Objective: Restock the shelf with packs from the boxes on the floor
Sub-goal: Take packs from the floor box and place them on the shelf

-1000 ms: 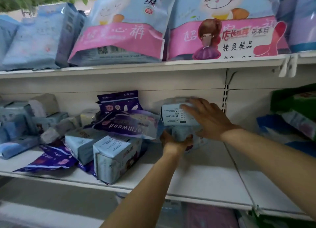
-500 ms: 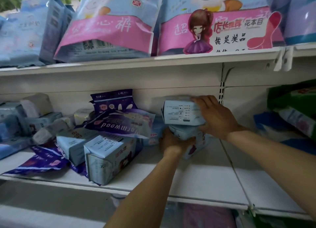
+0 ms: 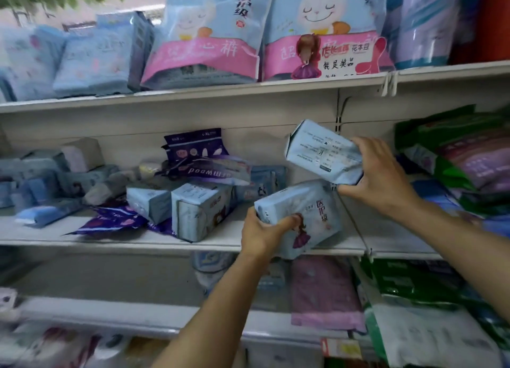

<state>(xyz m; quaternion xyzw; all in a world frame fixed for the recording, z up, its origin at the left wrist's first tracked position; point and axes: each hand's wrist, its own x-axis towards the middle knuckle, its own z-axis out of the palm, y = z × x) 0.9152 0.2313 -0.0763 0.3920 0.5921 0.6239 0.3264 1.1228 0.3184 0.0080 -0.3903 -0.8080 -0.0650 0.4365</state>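
Observation:
My left hand grips a light blue pack with a cartoon girl, tilted and lifted off the front of the middle shelf. Above it, my right hand holds a second light blue pack by its right end, tilted in the air with its printed back showing. The two packs are apart. The boxes on the floor are out of view.
A loose heap of blue packs and purple packs lies on the shelf's left half. Large pink-banded bags stand on the shelf above. Green bags crowd the right bay. More packs fill the lower shelf.
Both packs stood stacked at the back of the shelf; now each hand has pulled one forward and up, and they are separated and tilted. The camera has drawn back.

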